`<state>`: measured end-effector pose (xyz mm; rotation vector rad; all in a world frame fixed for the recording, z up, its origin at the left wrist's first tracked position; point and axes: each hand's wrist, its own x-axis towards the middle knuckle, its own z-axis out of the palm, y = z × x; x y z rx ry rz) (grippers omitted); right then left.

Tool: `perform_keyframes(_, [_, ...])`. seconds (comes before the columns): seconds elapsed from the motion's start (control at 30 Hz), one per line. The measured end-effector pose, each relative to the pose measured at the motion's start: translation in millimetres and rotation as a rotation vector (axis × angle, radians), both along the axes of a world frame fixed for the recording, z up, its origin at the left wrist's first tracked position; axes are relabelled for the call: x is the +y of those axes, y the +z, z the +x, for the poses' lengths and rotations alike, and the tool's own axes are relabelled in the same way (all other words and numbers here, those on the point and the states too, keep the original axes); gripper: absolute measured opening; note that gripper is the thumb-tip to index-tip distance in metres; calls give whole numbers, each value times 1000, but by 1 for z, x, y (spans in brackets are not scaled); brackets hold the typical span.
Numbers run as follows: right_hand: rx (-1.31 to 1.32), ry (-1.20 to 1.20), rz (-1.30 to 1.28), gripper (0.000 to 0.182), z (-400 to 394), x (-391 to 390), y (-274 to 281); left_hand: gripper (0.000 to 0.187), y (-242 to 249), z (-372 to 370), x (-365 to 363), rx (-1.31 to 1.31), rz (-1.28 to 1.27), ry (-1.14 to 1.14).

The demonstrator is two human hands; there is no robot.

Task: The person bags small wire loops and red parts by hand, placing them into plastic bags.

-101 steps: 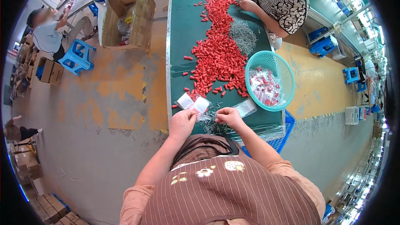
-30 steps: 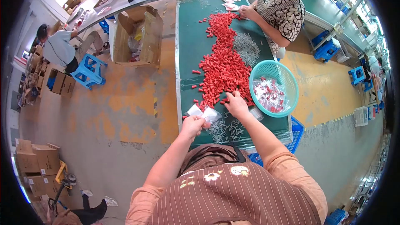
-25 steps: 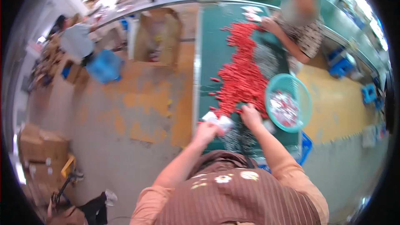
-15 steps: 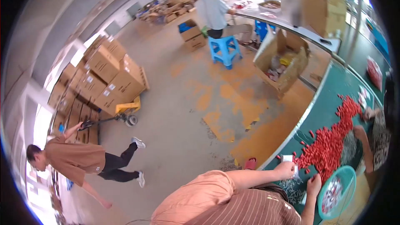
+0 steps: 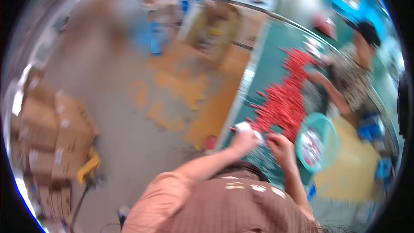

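My left hand [image 5: 245, 142] is closed around a small white packet [image 5: 243, 126] above the green tabletop. Close beside it, my right hand [image 5: 281, 147] has its fingers curled together at the lower edge of a heap of small red stick-like pieces [image 5: 282, 103]. What those fingers pinch, if anything, is too blurred to make out. Thin greyish metal-looking pieces [image 5: 262, 160] lie on the table below my hands. To the right stands a turquoise plastic basket [image 5: 331, 140] holding several small clear packets with white and red in them.
Across the green table [image 5: 258, 60], a co-worker [image 5: 355, 69] in a cap reaches toward the red heap. A large open carton [image 5: 217, 30] stands on the floor past the table. Stacked cartons [image 5: 56, 133] and a yellow pallet jack [image 5: 89, 166] are at left.
My view has swung right, shifting the table and my hands leftward in the picture. The co-worker across the table now shows more fully. My left hand still holds the white packet.
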<state>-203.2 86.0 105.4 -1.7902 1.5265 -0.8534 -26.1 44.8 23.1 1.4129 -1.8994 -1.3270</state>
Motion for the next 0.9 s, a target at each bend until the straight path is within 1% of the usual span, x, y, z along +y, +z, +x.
perform_keyframes(0.03, [7, 29, -20, 19, 1, 1, -7, 25, 13, -1, 0, -46, -70, -11])
perform_keyframes(0.07, [28, 24, -1, 18, 6, 3, -10, 24, 24, 0, 1, -42, -49, -15])
perform_keyframes(0.13, [44, 27, 74, 17, 12, 5, -3, 17, 20, -2, 6, 5, -85, 80])
perform_keyframes(0.23, [239, 23, 8, 16, 13, 12, -5, 17, 18, -3, 11, 13, -61, 44])
perform_keyframes(0.33, [356, -9, 3, 15, 17, 18, -8, 17, 10, -6, 15, 56, -47, 25])
perform_keyframes(0.43, [339, -42, 21, 16, 18, 23, -5, 18, 16, -5, 14, -32, -65, -13])
perform_keyframes(0.53, [312, -51, -17, 16, 15, 24, -9, 20, 20, -6, 15, -45, -55, -16])
perform_keyframes(0.6, [265, -102, -23, 17, 14, 24, -5, 20, 19, -5, 14, -51, -45, -12])
perform_keyframes(0.7, [180, -149, 22, 17, 11, 30, -4, 20, 14, -3, 14, -61, -5, -2])
perform_keyframes(0.77, [131, -168, 37, 16, 7, 35, -13, 19, 5, -1, 11, -35, 72, 25])
perform_keyframes(0.83, [187, -204, 63, 16, -4, 34, -37, 17, -5, 3, 7, 23, 189, 69])
perform_keyframes(0.87, [216, -226, 75, 17, -10, 33, -52, 14, -5, 5, 5, 10, 211, 76])
perform_keyframes(0.9, [275, -231, 98, 17, -14, 31, -65, 17, -10, 7, 5, 15, 198, 76])
